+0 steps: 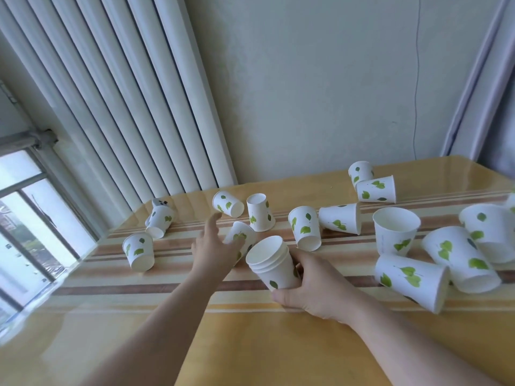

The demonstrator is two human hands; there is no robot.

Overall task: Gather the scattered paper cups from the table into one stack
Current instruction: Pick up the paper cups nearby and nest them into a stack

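Head cam looking down: right hand [309, 285] is wrapped around a small stack [271, 264] of nested cups, three rims showing, tilted mouth-up near the table [250, 344] middle. Left hand [213, 243] is spread open, fingers reaching over a tipped cup [241, 235] just left of the stack. I count roughly thirteen loose cups scattered around, some upside down, some lying sideways.

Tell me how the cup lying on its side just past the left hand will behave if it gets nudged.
The cup on its side would probably roll in a curve, since it tapers toward its base. It looks like thin paper, so likely very light and quick to skid on the glossy table. A firm squeeze by the left hand might dent its open rim.
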